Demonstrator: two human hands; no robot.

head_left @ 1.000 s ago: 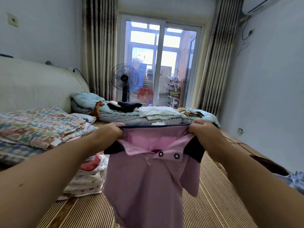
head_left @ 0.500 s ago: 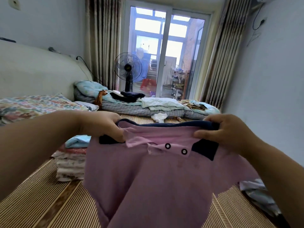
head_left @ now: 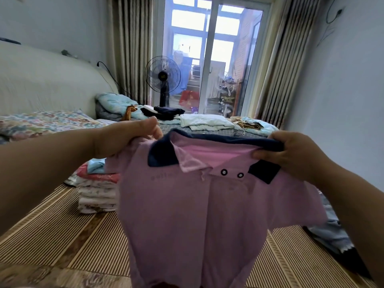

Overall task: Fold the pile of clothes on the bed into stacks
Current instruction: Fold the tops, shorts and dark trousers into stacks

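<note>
I'm holding the shirt [head_left: 197,215] up over the bed [head_left: 52,235], stretched at the shoulders so it drops flat for folding. Left hand [head_left: 128,140] pinches the shoulder edge, right hand [head_left: 291,154] grips the collar [head_left: 218,139] end. Versus a moment ago: left hand slid outward off the collar, flap now exposed.

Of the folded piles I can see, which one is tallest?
The stack on the striped mat, below the left hand: many white and pink layers, light blue on top. The pale pile and dark pile beyond are low.
</note>
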